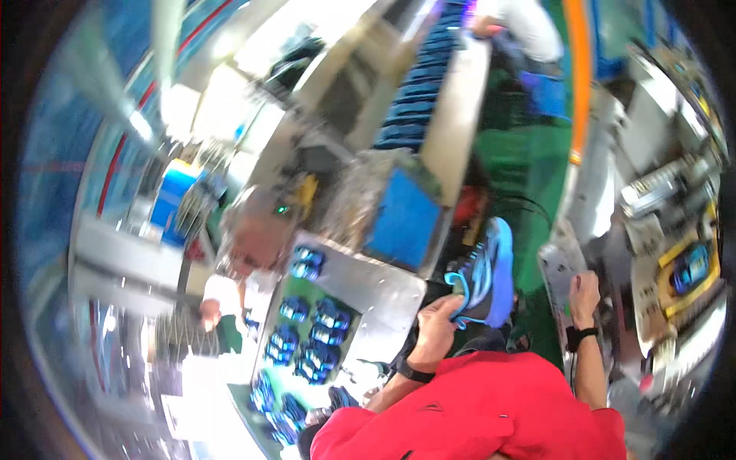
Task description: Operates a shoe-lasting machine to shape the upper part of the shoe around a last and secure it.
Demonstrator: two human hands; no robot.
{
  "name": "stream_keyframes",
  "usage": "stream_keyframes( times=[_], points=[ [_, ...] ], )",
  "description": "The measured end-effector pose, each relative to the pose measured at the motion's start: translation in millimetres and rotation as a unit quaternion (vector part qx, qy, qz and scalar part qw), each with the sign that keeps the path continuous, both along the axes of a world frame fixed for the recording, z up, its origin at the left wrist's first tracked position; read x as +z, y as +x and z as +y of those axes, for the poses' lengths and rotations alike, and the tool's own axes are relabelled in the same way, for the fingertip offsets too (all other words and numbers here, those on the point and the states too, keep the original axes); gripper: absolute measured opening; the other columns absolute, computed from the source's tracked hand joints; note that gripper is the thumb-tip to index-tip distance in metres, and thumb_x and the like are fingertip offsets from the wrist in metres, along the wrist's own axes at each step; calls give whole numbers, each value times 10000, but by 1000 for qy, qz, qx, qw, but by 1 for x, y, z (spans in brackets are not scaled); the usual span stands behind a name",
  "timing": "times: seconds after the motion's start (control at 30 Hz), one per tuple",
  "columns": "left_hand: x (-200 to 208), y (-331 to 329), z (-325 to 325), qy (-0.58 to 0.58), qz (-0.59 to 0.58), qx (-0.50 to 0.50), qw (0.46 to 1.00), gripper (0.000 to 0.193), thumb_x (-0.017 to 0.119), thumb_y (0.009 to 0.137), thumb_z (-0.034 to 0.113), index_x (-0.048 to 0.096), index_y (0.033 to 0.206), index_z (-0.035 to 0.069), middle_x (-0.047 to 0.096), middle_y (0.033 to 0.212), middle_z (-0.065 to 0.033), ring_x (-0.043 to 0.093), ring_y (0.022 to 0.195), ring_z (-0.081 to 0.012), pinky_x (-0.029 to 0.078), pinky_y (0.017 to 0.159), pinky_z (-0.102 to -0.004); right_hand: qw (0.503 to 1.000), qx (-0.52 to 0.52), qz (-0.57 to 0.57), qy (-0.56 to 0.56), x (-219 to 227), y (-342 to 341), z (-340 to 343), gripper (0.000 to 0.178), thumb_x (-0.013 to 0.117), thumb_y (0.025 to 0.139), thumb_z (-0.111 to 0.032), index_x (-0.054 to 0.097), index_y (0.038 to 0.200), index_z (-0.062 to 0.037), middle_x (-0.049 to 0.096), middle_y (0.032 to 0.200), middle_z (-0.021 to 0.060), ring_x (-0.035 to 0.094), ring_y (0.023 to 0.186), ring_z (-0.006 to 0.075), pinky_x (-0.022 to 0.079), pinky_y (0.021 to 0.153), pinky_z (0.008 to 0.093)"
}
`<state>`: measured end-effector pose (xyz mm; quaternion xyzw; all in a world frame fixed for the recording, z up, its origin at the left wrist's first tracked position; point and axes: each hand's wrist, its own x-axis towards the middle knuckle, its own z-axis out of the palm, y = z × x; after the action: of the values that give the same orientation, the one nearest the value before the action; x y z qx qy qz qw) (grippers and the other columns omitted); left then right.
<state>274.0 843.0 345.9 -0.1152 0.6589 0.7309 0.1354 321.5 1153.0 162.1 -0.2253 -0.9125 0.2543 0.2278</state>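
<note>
A blue and black shoe (500, 268) with a bright blue lace or edge hangs toe-up in front of me. My left hand (438, 326) is closed on its heel end, fingers pinching near the opening. My right hand (584, 295) is closed like a fist beside a grey machine panel (563, 264); what it holds, if anything, is hidden. Left of the shoe, a metal-edged table (391, 295) carries several small dark-blue shiny pieces (317, 360) on a green surface, their kind blurred.
A conveyor (414, 107) with a row of dark blue items runs away behind a blue panel (404, 218). One person (257, 230) is across the table, another (529, 34) at the far end. Machinery with a yellow-framed part (690, 272) stands right, past an orange pole (579, 77).
</note>
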Motion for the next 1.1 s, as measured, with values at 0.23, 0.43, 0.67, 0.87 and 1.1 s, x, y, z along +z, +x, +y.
stream_keyframes(
  times=[0.23, 0.43, 0.67, 0.87, 1.1],
  points=[
    [-14, 32, -80, 77, -139, 183, 970, 220, 718, 831, 148, 696, 995, 4, 672, 831, -21, 605, 678, -99, 477, 573, -225, 995, 82, -55, -3, -92, -1, 7, 111, 586, 856, -120, 558, 929, -40, 551, 987, 177, 539, 970, 375, 460, 778, 463],
    [-39, 39, -169, 91, -119, 343, 927, 168, 716, 815, 102, 695, 915, -32, 661, 751, -40, 584, 566, -116, 451, 483, -229, 997, 66, 27, 31, -6, -59, -12, 104, 570, 889, -97, 580, 959, -21, 572, 918, 140, 570, 864, 323, 468, 761, 400],
    [-100, -4, -324, 64, -85, 483, 869, 183, 772, 719, 123, 660, 793, 0, 621, 731, -52, 579, 565, -161, 473, 494, -286, 923, 306, 230, 32, 243, -258, -147, 168, 616, 885, -33, 601, 1052, -26, 600, 906, 84, 545, 725, 197, 447, 666, 293],
    [-149, -72, -486, 32, -64, 574, 815, 146, 771, 692, 114, 659, 708, 23, 569, 624, -11, 508, 507, -131, 386, 463, -280, 716, 477, 367, 355, 435, -405, -374, 346, 637, 808, 37, 606, 1147, -23, 630, 1134, 122, 583, 1082, 325, 449, 944, 384],
    [-210, -162, -662, -53, -78, 629, 772, 327, 756, 649, 241, 678, 680, -75, 623, 590, -115, 565, 537, -213, 468, 580, -354, 530, 551, 373, 526, 504, -540, -643, 586, 703, 751, -33, 532, 1311, -41, 565, 1308, 130, 538, 1214, 275, 404, 1044, 355]
  ],
)
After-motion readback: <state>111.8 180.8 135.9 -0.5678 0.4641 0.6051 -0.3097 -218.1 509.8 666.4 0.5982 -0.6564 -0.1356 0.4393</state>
